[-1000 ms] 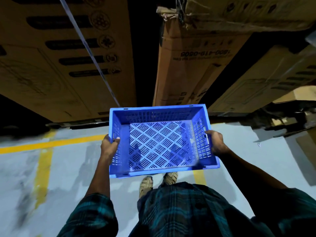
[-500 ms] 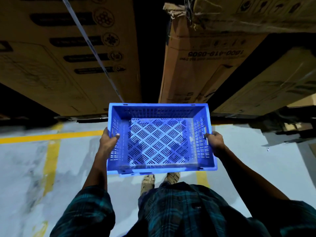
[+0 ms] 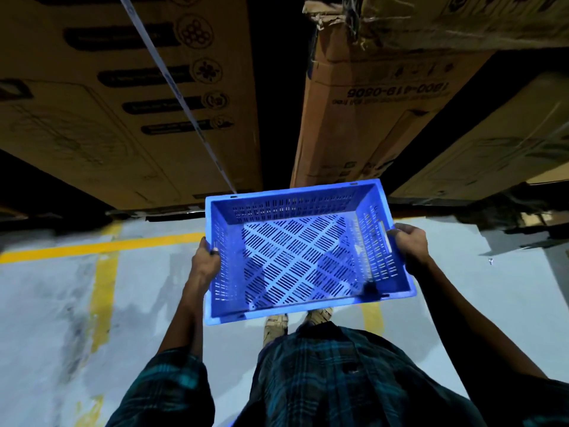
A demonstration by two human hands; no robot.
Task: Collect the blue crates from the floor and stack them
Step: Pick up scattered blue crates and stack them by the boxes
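I have one blue crate (image 3: 303, 251) off the floor (image 3: 480, 291) and carried in front of me at about waist height, open side up and nothing in it. My left hand (image 3: 205, 262) grips its left wall, thumb hooked over the rim and fingers curled underneath. My right hand (image 3: 408, 241) grips the right wall by the handle slot, fingers wrapped round the rim. The crate tilts a little, its right far corner riding higher than the left. Below it I see my feet (image 3: 295, 322) on the grey floor, with a yellow line (image 3: 101, 246) running across toward the left edge of the floor and big cardboard boxes (image 3: 129, 97) standing along its far edge.

As for progress, I judge I am mid-carry: this crate is collected but not yet set down. No stack and no other blue crates show from here, so I cannot tell how many are already piled or how many remain. What is left for this one is to reach the stack and seat it squarely.
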